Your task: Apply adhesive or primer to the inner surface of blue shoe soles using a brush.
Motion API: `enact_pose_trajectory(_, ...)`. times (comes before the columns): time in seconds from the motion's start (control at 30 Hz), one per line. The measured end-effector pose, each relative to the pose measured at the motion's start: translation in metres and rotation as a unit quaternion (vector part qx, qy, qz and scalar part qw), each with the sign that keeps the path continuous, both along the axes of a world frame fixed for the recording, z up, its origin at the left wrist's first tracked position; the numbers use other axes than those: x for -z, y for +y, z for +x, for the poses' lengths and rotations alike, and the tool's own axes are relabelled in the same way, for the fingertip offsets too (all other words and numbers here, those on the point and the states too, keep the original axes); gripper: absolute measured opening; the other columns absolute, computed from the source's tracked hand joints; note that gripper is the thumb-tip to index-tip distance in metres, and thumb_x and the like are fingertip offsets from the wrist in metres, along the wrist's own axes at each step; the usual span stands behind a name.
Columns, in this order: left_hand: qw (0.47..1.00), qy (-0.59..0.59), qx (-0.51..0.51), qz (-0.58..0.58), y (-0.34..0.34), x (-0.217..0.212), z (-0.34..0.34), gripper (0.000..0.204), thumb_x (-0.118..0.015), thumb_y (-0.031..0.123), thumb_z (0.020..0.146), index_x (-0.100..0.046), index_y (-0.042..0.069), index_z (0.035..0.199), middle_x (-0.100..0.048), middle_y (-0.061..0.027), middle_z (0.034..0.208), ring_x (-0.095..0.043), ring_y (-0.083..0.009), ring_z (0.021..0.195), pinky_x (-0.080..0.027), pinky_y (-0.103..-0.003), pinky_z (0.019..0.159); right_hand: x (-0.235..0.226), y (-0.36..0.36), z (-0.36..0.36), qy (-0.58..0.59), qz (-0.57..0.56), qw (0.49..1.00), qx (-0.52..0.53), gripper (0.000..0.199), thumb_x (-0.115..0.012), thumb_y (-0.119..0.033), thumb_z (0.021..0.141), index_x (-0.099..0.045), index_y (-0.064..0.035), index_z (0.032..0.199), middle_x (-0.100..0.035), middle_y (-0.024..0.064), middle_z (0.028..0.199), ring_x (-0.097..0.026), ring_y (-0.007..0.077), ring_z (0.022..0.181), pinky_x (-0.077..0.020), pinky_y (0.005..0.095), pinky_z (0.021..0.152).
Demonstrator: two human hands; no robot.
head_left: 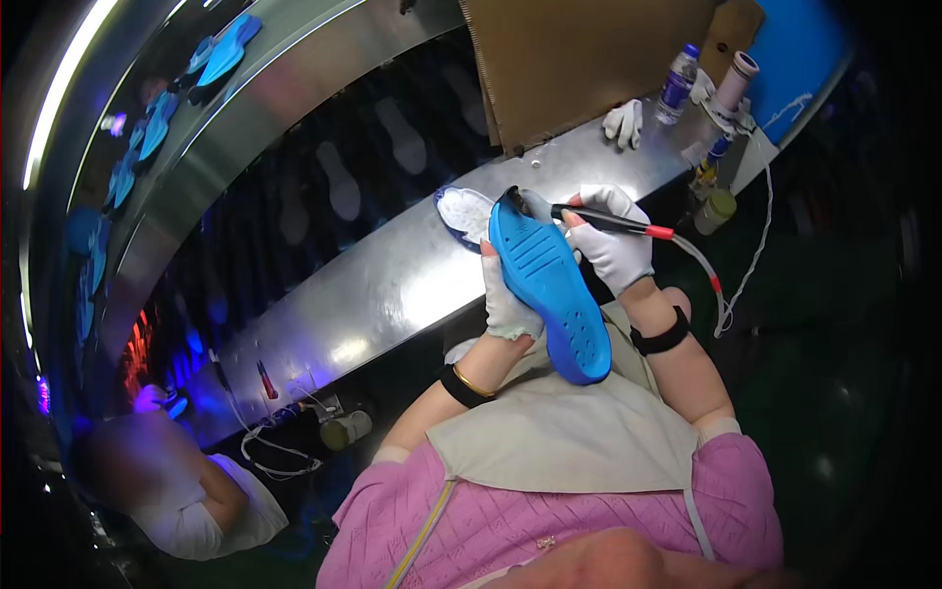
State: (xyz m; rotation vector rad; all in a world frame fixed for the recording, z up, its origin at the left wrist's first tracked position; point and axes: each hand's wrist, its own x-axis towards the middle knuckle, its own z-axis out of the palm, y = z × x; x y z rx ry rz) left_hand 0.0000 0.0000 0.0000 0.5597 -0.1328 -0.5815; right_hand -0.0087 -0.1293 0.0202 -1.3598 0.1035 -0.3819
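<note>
A blue shoe sole (545, 265) with grooves and small holes is held tilted in front of me, its toe end pointing away. My left hand (508, 294), in a white glove with bare fingertips, is closed on its left edge. My right hand (616, 240), gloved the same way, grips a black-handled tool (597, 219) with a red band and a hose or cord at its rear. The tool's pale tip meets the sole's dark toe end; I cannot make out its exact shape. Just behind the sole lies a white, dark-blue-rimmed piece (463, 214), partly hidden.
A metal bench ledge (392, 294) runs beside a dark conveyor with several grey sole-shaped marks or pieces (339, 182). White gloves (623, 124), a bottle (678, 83) and a cardboard sheet (589, 59) stand farther back. Blue soles (228, 49) line an upper shelf. Another person (196, 491) is at left.
</note>
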Motion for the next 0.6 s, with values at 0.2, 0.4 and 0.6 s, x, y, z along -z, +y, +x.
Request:
enact_pose_trajectory(0.2,0.994,0.038,-0.091,0.039,-0.010,0.018,-0.010,0.062,-0.041,0.064,0.084,-0.050,0.012,0.118,-0.056,-0.0058,0.112,-0.053,-0.0202,0.106,-0.043,-0.035,0.093,-0.017,-0.001,-0.029,-0.135,-0.220,0.966,-0.028,0.019,-0.070,-0.002,0.073,-0.060,-0.0022,0.090,-0.061,0.0052,0.087,-0.061,0.0096,0.077,-0.0488,0.0224,0.073)
enact_pose_trajectory(0.4,0.999,0.023,-0.030,0.004,0.003,0.021,-0.002,0.059,-0.044,0.060,0.085,-0.050,0.011,0.117,-0.057,-0.0068,0.111,-0.054,-0.0213,0.102,-0.044,-0.035,0.090,-0.007,-0.010,-0.035,-0.154,-0.224,0.961,-0.050,0.017,-0.064,0.003,0.072,-0.063,-0.0052,0.087,-0.064,0.0052,0.083,-0.062,0.0141,0.076,-0.0488,0.0254,0.069)
enact_pose_trajectory(0.6,0.997,-0.068,-0.015,-0.017,0.006,0.004,0.003,0.058,-0.034,0.051,0.090,-0.046,0.009,0.127,-0.055,-0.0101,0.119,-0.054,-0.0251,0.106,-0.042,-0.039,0.095,0.014,-0.010,-0.037,-0.104,-0.120,0.974,-0.161,0.012,-0.063,0.000,0.075,-0.063,-0.0045,0.087,-0.061,0.0057,0.088,-0.059,0.0130,0.081,-0.0473,0.0267,0.071)
